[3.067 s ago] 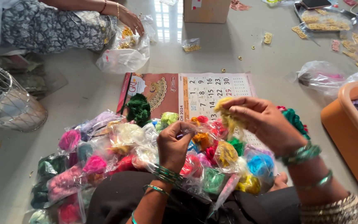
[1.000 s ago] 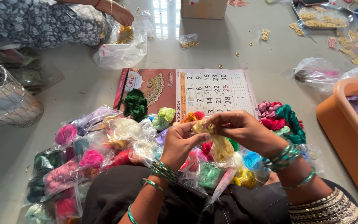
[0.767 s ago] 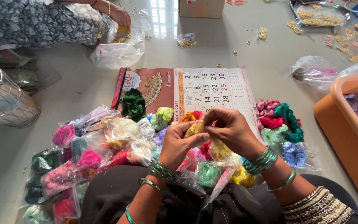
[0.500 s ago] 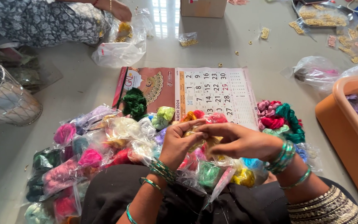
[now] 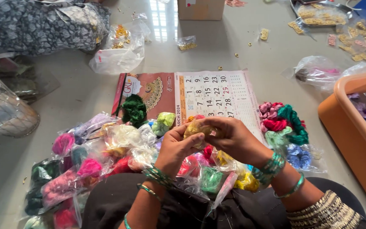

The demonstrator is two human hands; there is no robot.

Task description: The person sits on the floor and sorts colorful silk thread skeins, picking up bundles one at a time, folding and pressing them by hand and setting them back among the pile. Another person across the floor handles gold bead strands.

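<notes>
My left hand (image 5: 175, 146) and my right hand (image 5: 232, 136) meet over my lap, both pinching a small yellow bundle of thread (image 5: 195, 128) between their fingertips. Green bangles ring both wrists. Under and around the hands lies a heap of clear plastic packets with coloured thread bundles (image 5: 106, 152): pink, red, green, cream and yellow. A dark green bundle (image 5: 134, 109) and a light green one (image 5: 165, 120) lie loose on a wall calendar (image 5: 217, 91) spread flat on the floor.
Loose pink, red, teal and blue bundles (image 5: 282, 123) lie right of the calendar. An orange plastic tub (image 5: 352, 127) stands at the right. A wire basket (image 5: 1, 108) sits at left. Another person in patterned cloth (image 5: 43, 25) sits far left beside plastic bags (image 5: 117, 51). A cardboard box (image 5: 201, 8) stands behind.
My right hand came down from a raised position to meet the left hand low over the heap. The yellow bundle went from hanging stretched to bunched between both hands.
</notes>
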